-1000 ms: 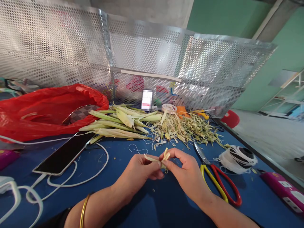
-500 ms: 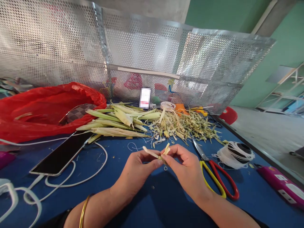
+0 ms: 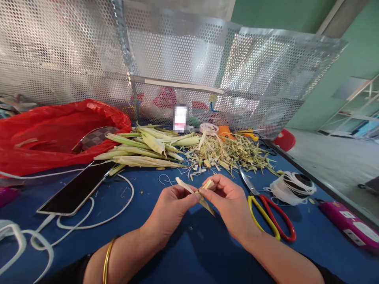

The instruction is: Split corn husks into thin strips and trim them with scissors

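Pinched tight between both grips, left hand (image 3: 173, 205) and right hand (image 3: 229, 203), over the blue counter (image 3: 189, 252): thin pale leaf strip (image 3: 194, 192). Looks light, papery, probably tears easily, so best held near the fold.

A: Both hands meet low in the middle of the frame, left hand (image 3: 173, 205) and right hand (image 3: 227, 199) pinching a pale leaf strip (image 3: 194, 192) between fingertips.

B: Scissors (image 3: 268, 211) lie just right of them, a phone (image 3: 78, 188) at left, and leaf stalks (image 3: 142, 152) are heaped beyond beside the red bag (image 3: 53, 134).
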`<state>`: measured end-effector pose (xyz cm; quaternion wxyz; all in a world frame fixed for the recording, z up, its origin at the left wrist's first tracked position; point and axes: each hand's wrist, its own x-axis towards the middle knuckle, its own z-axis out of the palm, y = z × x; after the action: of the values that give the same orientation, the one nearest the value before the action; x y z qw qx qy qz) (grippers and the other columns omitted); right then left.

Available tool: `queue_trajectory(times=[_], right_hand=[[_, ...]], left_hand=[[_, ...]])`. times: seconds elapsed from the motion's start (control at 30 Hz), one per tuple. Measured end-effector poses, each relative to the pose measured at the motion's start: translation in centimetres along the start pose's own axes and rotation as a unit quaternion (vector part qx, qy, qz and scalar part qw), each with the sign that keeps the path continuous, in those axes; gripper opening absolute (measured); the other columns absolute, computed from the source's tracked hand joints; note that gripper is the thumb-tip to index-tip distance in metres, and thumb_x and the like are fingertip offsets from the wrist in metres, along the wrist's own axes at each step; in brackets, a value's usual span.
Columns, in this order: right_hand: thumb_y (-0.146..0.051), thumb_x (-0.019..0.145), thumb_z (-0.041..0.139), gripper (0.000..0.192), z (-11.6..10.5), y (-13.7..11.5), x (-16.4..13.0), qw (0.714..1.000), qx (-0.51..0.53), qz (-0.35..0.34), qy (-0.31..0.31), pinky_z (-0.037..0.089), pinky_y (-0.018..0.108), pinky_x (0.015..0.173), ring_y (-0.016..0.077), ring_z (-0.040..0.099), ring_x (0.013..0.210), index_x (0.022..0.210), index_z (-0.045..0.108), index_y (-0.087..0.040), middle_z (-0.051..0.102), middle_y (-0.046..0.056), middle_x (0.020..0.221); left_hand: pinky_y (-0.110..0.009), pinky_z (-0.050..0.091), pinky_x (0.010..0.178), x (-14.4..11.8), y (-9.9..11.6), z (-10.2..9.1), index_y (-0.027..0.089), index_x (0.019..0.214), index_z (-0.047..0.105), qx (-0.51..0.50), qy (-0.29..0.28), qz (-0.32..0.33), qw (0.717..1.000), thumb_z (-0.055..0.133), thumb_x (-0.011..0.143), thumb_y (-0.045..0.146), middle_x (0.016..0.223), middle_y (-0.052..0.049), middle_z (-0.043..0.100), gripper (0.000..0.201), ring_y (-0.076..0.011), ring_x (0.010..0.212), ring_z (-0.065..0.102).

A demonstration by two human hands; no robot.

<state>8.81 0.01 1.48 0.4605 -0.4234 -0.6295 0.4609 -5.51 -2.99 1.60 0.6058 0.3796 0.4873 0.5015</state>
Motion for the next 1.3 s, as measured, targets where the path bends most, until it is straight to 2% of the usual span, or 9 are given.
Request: queue_trajectory(times=[0.17,0.43,0.67,0.83,0.97,1.17,1.23,1.3], right_hand=[[-0.021,0.075,0.064,0.008,0.1,0.4,0.1,1.000,-0.012,-0.017,0.006,0.044,0.023,0.062,0.0114,0.052,0.062,0.071,0.057,-0.018,0.057,-0.003,0.064],[-0.021,0.074,0.064,0.007,-0.3,0.1,0.3,0.999,0.029,0.005,-0.015,0.045,0.026,0.061,0.0129,0.056,0.061,0.072,0.058,-0.018,0.059,-0.003,0.063],[-0.024,0.069,0.069,0.013,-0.3,0.3,0.2,0.991,0.114,0.064,-0.016,0.041,0.025,0.059,0.0108,0.051,0.059,0.070,0.058,-0.017,0.054,-0.004,0.061],[-0.026,0.068,0.070,0.016,-0.3,0.2,0.3,0.989,0.130,0.072,-0.008,0.042,0.027,0.061,0.0124,0.053,0.059,0.069,0.057,-0.017,0.054,-0.004,0.060],[-0.028,0.069,0.070,0.016,-0.3,0.4,0.1,0.992,0.107,0.059,-0.003,0.044,0.027,0.061,0.0129,0.054,0.060,0.071,0.058,-0.018,0.056,-0.003,0.062],[-0.026,0.075,0.066,0.011,-0.5,0.4,-0.1,0.997,0.060,0.038,-0.020,0.048,0.028,0.062,0.0138,0.056,0.062,0.074,0.058,-0.018,0.058,-0.002,0.064],[-0.025,0.077,0.064,0.010,-0.8,0.3,0.2,0.999,0.000,0.004,-0.041,0.050,0.030,0.068,0.0161,0.060,0.070,0.084,0.061,-0.018,0.063,0.001,0.074],[-0.022,0.079,0.063,0.024,-1.4,0.2,0.5,0.994,-0.071,-0.070,-0.048,0.051,0.033,0.079,0.0185,0.062,0.085,0.103,0.060,-0.021,0.066,0.004,0.094]], left_hand=[[-0.024,0.043,0.073,-0.3,0.4,0.2,0.014,0.070,0.066,-0.030,0.004,-0.019,0.999,0.073,0.066,0.028,0.067,-0.001,0.066,0.016,-0.0134,0.067,0.058],[-0.026,0.044,0.075,-0.3,0.5,0.1,0.016,0.075,0.065,-0.005,0.032,-0.004,0.999,0.072,0.068,0.028,0.071,-0.002,0.067,0.015,-0.0155,0.072,0.060],[-0.026,0.043,0.069,-0.2,0.2,-0.3,0.017,0.078,0.063,-0.019,-0.015,-0.029,0.999,0.068,0.072,0.028,0.071,-0.001,0.064,0.013,-0.0134,0.066,0.056],[-0.024,0.041,0.071,0.0,0.3,-0.5,0.018,0.079,0.063,-0.008,-0.036,-0.036,0.999,0.068,0.073,0.030,0.073,-0.001,0.067,0.014,-0.0129,0.070,0.056],[-0.025,0.041,0.074,-0.2,0.9,-0.2,0.017,0.076,0.065,0.014,-0.019,-0.019,1.000,0.070,0.070,0.027,0.071,-0.002,0.067,0.013,-0.0147,0.073,0.058],[-0.026,0.043,0.070,-0.2,1.1,-0.1,0.016,0.070,0.067,0.042,0.016,-0.009,0.999,0.071,0.066,0.022,0.065,-0.002,0.065,0.009,-0.0145,0.065,0.056],[-0.026,0.043,0.070,-0.1,1.0,-0.4,0.015,0.069,0.067,0.033,0.013,-0.021,0.999,0.070,0.066,0.023,0.065,-0.003,0.066,0.009,-0.0144,0.065,0.057],[-0.026,0.043,0.071,0.1,1.1,-0.8,0.015,0.068,0.068,0.007,0.007,-0.033,0.999,0.070,0.066,0.023,0.066,-0.003,0.066,0.008,-0.0142,0.066,0.058]])
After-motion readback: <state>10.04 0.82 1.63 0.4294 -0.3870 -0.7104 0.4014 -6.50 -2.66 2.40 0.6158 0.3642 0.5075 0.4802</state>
